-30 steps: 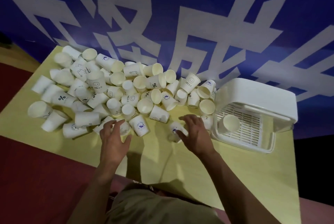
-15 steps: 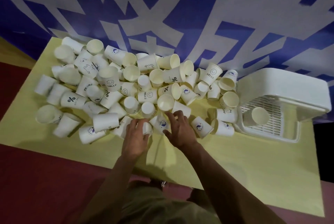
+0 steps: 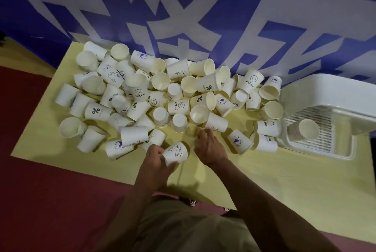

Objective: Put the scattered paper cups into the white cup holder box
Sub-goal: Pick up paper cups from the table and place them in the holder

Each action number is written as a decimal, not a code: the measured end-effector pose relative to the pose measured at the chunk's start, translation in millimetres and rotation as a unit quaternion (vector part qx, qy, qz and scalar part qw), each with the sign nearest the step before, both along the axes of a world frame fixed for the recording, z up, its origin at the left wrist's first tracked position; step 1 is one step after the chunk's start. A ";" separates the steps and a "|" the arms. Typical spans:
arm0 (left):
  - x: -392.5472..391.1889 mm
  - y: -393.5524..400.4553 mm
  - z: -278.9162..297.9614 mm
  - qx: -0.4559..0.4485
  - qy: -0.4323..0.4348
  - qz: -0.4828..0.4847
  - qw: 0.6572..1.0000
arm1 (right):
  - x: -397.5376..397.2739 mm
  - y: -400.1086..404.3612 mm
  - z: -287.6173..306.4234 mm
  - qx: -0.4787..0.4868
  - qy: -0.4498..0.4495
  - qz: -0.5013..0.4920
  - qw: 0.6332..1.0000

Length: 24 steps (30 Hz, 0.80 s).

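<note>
Yellow table (image 3: 264, 180) covered with scattered paper cups (image 3: 142, 97). Bear-print cup (image 3: 175, 153) gripped by left hand (image 3: 154, 160). Right hand (image 3: 210, 148) loosely spread, empty. Cup stack (image 3: 305, 129) seated in white holder box (image 3: 329, 93).

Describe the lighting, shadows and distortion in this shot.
Head view: dim, warm light; the hands and cups cast soft shadows on the yellow table; wide-angle lens bows the table edges and wall banner; the box looks mildly overexposed.
</note>
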<state>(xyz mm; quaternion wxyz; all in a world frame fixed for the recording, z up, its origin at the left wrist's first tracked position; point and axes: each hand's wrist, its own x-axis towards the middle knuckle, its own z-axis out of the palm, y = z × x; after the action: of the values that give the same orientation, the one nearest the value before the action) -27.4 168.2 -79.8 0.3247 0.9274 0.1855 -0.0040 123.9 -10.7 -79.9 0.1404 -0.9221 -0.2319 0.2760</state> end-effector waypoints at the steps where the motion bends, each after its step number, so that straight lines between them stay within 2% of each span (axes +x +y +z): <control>1: 1.6 -1.9 8.7 -0.039 0.011 0.021 0.999 | -0.6 -3.8 -0.5 0.005 0.006 -0.005 1.000; 5: 17.3 -10.1 35.2 -0.141 0.054 0.030 0.988 | -6.6 -27.2 1.4 0.083 0.006 -0.048 0.995; 13: 64.2 -59.3 68.8 -0.197 0.041 -0.026 0.979 | -10.0 -109.4 63.9 0.216 -0.073 -0.161 0.960; 16: 80.9 -96.5 77.7 -0.205 0.037 -0.047 0.977 | -0.4 -145.4 80.1 0.236 -0.102 -0.156 0.954; 24: 103.8 -220.0 93.1 -0.202 0.045 -0.081 0.975 | 32.7 -244.6 111.7 0.296 -0.111 -0.142 0.938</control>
<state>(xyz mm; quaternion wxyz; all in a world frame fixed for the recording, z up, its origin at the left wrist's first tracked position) 76.4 -51.8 13.3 0.4950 0.8536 0.1195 -0.1097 156.7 -255.3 31.8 0.4184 -0.8868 -0.1841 0.0681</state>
